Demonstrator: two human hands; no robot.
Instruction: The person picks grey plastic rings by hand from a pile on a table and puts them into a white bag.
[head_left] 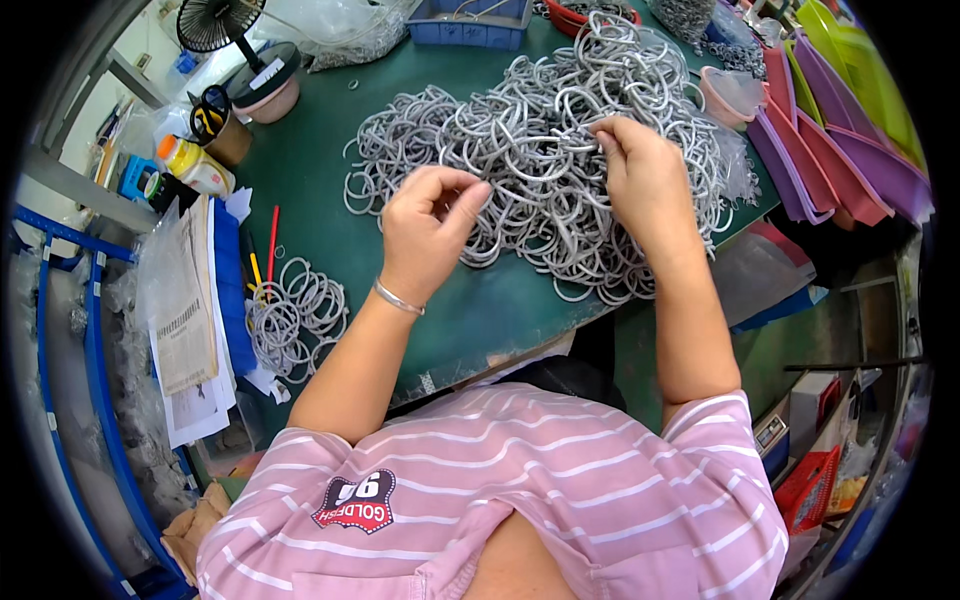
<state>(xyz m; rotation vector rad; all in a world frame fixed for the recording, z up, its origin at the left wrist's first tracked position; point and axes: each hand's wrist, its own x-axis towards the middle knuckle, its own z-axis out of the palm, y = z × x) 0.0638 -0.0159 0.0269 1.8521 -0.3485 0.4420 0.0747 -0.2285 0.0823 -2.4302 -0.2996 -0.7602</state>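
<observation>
Packaging-wise, there's a yellow bottle (196,166) with a white label lying on its side at the left edge of the green table (480,310). Just below it sits a stack of papers in clear plastic sleeves (185,320), one with a striped barcode-type label. Clear plastic bags (345,35) are bunched at the top, behind the table. Lower right, a red bag (812,485) stands beside a small white box (810,400).

Small assembly workshop: green bench (500,310) sitting under both hands, metal rings (540,150) piling up beneath them, plastic trays (840,140) stacking right of the right hand, fan (215,22) standing far left.
</observation>
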